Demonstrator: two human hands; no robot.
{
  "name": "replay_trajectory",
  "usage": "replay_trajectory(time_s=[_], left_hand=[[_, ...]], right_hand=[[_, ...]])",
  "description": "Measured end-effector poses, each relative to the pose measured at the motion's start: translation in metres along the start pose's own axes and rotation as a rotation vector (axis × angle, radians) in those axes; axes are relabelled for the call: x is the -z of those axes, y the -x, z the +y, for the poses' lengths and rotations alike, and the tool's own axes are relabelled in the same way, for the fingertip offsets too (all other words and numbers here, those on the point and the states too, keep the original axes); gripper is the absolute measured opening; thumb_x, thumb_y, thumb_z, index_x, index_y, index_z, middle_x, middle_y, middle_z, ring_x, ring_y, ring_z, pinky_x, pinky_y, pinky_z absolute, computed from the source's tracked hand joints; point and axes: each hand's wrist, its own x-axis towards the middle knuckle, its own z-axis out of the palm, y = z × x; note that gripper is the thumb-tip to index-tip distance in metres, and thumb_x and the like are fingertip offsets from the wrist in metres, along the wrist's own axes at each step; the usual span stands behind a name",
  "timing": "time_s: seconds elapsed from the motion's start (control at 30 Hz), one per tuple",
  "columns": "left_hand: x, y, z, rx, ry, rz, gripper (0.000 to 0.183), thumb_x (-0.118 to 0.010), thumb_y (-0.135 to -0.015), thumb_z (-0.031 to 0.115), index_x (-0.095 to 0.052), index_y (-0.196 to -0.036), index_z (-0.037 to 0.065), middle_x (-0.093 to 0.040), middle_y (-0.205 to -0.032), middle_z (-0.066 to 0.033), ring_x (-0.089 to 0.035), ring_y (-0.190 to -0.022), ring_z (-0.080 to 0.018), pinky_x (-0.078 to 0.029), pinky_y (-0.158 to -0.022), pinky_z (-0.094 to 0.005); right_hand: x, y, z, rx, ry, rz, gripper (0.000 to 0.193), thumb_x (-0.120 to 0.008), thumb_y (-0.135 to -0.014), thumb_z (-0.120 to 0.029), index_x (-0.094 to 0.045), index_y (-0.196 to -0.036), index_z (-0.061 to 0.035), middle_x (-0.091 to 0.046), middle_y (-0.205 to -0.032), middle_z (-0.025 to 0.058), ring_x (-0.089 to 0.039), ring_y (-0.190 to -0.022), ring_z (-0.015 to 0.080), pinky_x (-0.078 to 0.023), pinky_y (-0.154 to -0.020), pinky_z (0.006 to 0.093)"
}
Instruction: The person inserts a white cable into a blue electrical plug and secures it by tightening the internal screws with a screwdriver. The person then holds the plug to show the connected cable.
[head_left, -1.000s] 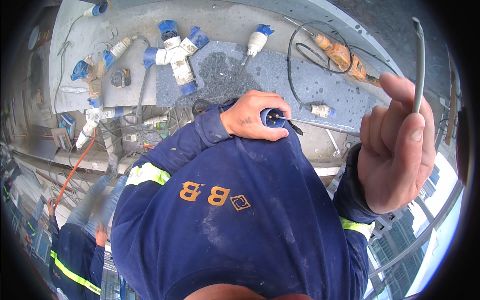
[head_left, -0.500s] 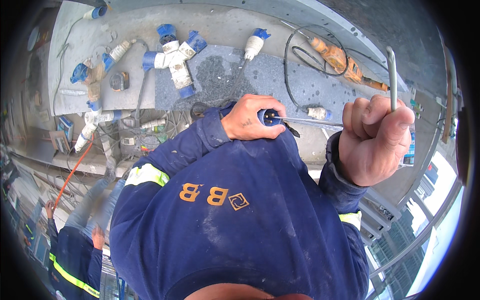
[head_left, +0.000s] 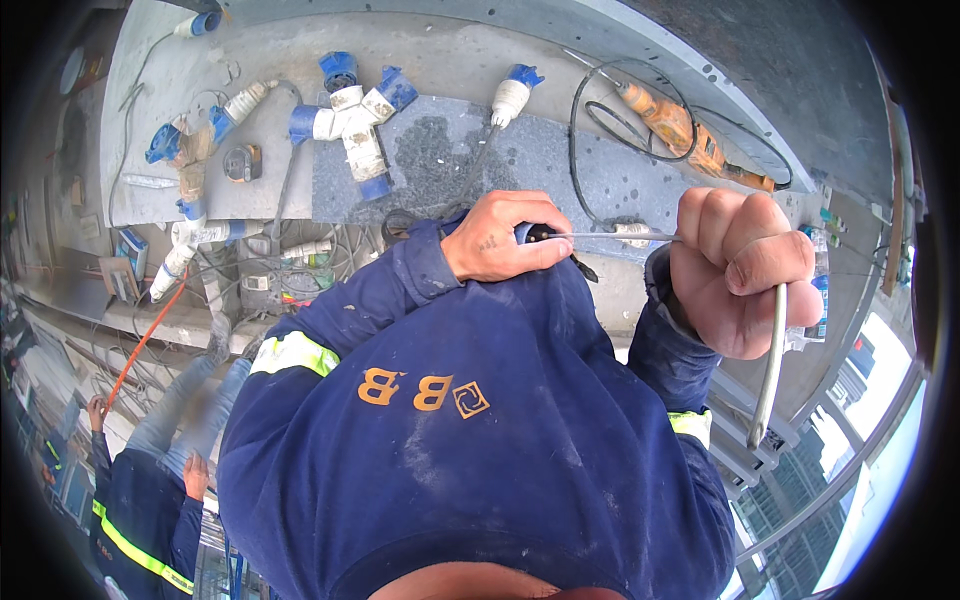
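My left hand (head_left: pixel 505 238) is closed round a blue industrial plug (head_left: pixel 521 233) close to my chest. Its open end faces right, with dark pins showing inside; the fingers cover most of its body. A thin metal rod (head_left: pixel 620 236) runs level from that end into my right hand (head_left: pixel 742 265). Those fingers are wrapped round it in a fist. Below the fist the rod's thicker grey arm, bent at an angle, points down. My left thumb lies by the rod's tip, so I cannot tell exactly where the tip touches the plug.
Several blue-and-white connectors, including a three-way splitter (head_left: pixel 350 120) and a single connector (head_left: pixel 512 95), lie on the dusty bench (head_left: pixel 450 50). An orange power tool (head_left: pixel 680 130) with a looped black cable rests behind. At lower left, a person (head_left: pixel 150 500) grips an orange cord (head_left: pixel 145 340).
My right fist has turned, swinging the rod's grey arm from pointing up to pointing down. My left hand stays round the plug, its thumb now nearer the rod's tip.
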Motion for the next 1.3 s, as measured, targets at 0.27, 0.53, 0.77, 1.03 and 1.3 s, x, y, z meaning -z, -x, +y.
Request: replay_trajectory(time_s=[0.27,0.53,0.77,1.03,1.3], left_hand=[[-0.004,-0.003,0.001,-0.029,-0.085,0.067,0.018,-0.078,-0.082,0.017,-0.072,-0.092,0.004,-0.070,-0.088,-0.0112,-0.069,-0.078,-0.0271,-0.053,-0.069,-0.0355],[-0.006,0.002,-0.002,0.006,-0.023,0.124,0.010,-0.072,-0.085,0.010,-0.072,-0.092,0.002,-0.070,-0.083,-0.0116,-0.069,-0.075,-0.0251,-0.053,-0.068,-0.0344],[0.001,0.004,-0.005,-0.078,0.012,0.107,0.011,-0.073,-0.088,0.012,-0.073,-0.091,0.002,-0.070,-0.084,-0.0109,-0.069,-0.074,-0.0241,-0.053,-0.068,-0.0341],[-0.010,0.001,0.002,-0.120,-0.202,0.252,0.010,-0.072,-0.088,0.014,-0.074,-0.090,0.004,-0.071,-0.085,-0.0093,-0.069,-0.071,-0.0259,-0.054,-0.064,-0.0350],[-0.005,0.005,0.011,-0.058,-0.137,0.165,0.013,-0.077,-0.085,0.017,-0.072,-0.088,0.005,-0.069,-0.082,-0.0088,-0.069,-0.071,-0.0258,-0.053,-0.063,-0.0358]], right_hand=[[-0.016,-0.003,-0.033,-0.143,0.008,0.277,0.020,-0.052,-0.095,-0.016,-0.062,-0.095,0.0011,-0.048,-0.078,0.0048,-0.037,-0.064,0.0133,-0.032,-0.063,0.0330],[-0.003,-0.002,-0.029,-0.228,-0.143,0.060,0.008,-0.059,-0.082,-0.014,-0.059,-0.079,-0.0069,-0.042,-0.064,-0.0001,-0.033,-0.060,0.0130,-0.027,-0.060,0.0318],[0.032,-0.014,-0.022,-0.282,-0.161,-0.301,0.023,-0.058,-0.076,-0.009,-0.070,-0.093,-0.0016,-0.060,-0.080,0.0048,-0.052,-0.068,0.0209,-0.041,-0.066,0.0370],[0.009,-0.063,-0.117,-1.298,0.862,-0.329,0.036,-0.046,-0.105,-0.015,-0.061,-0.130,0.0061,-0.061,-0.078,0.0077,-0.060,-0.068,0.0130,-0.048,-0.057,0.0264],[0.009,-0.035,-0.098,-0.827,1.111,-0.605,0.024,-0.057,-0.094,-0.008,-0.070,-0.111,0.0034,-0.056,-0.060,0.0115,-0.055,-0.047,0.0205,-0.044,-0.050,0.0346]])
